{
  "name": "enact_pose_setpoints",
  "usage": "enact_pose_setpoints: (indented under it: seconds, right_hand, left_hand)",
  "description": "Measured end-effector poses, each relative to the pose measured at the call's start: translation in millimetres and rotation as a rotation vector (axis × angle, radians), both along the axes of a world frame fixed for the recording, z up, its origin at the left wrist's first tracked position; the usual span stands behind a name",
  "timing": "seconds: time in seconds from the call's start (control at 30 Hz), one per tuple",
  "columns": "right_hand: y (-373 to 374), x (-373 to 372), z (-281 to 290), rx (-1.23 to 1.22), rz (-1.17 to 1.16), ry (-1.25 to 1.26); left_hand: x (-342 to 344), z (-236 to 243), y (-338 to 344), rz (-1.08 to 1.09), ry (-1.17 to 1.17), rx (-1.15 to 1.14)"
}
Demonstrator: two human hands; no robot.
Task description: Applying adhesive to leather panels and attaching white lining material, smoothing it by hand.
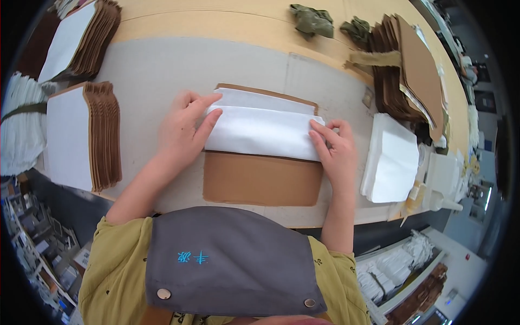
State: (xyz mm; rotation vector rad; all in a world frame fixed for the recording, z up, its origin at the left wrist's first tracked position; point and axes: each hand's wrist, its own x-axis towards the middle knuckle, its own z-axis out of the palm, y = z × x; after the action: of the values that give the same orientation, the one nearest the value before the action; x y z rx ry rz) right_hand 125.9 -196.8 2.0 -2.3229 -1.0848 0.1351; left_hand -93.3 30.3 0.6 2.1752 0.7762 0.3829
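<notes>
A brown panel [262, 179] lies flat on the grey work surface in front of me. Across its upper part rests a folded white sheet [260, 130], its front layer covering part of a paler layer behind it. My left hand [187, 127] is at the sheet's left end, with thumb and index finger at the folded edge and the other fingers curled. At the right end, my right hand [336, 146] grips the sheet's corner between thumb and fingers. The undersides of both fingertips are hidden.
Two stacks of brown panels topped with white, a far stack [81, 40] and a near stack [81, 135], stand at left. On the right are a white sheet stack [391, 160], brown panels [403, 70] and a translucent bottle [414, 197]. Green cloths [312, 20] lie at the back.
</notes>
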Motion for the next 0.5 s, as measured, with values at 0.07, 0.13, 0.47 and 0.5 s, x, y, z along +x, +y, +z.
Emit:
enact_pose_setpoints:
  seconds: [0.07,0.13,0.47,0.5]
  right_hand:
    - [-0.9,-2.5,1.2,0.001,-0.015,0.015]
    - [-1.0,-1.9,1.8,-0.012,0.003,0.020]
    - [-7.4,1.3,-7.5,-0.005,0.040,-0.054]
    - [-7.8,0.4,-6.6,-0.003,0.042,-0.070]
  left_hand:
    - [8.1,9.0,-3.3,-0.094,-0.136,0.268]
    - [22.6,19.0,-11.2,-0.261,-0.073,0.350]
    - [68.8,-9.7,-39.5,-0.721,0.163,0.503]
    - [68.0,-11.1,-39.1,-0.723,0.163,0.506]
